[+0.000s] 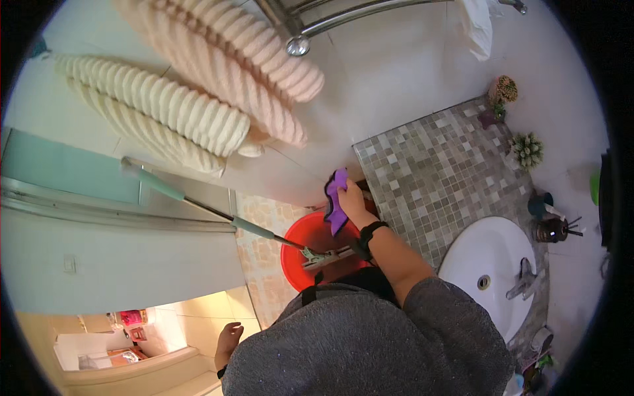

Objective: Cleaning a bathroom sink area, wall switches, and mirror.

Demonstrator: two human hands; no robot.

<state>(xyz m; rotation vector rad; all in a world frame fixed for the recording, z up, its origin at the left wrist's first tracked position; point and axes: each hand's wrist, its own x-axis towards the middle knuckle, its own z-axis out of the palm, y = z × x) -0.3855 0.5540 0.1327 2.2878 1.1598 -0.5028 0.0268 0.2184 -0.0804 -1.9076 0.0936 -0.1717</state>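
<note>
My right hand [353,203] grips a purple cloth [337,201] and holds it against the white wall, beside the near edge of the mosaic-tiled counter [422,171]. A black band circles that wrist. Below the hand stands a red bucket [297,254] on the floor, with a mop [218,214] leaning across it, its green and black handle running up to the left. My left hand [229,342] hangs low at my side with the fingers loosely curled and nothing in it.
Two ribbed towels, cream [152,109] and peach [231,59], hang from a chrome rail [310,30]. A white sink [492,270] with a chrome tap [522,280] sits in the counter, with small plants [528,150] and cups behind. A glass door [79,178] lies at left.
</note>
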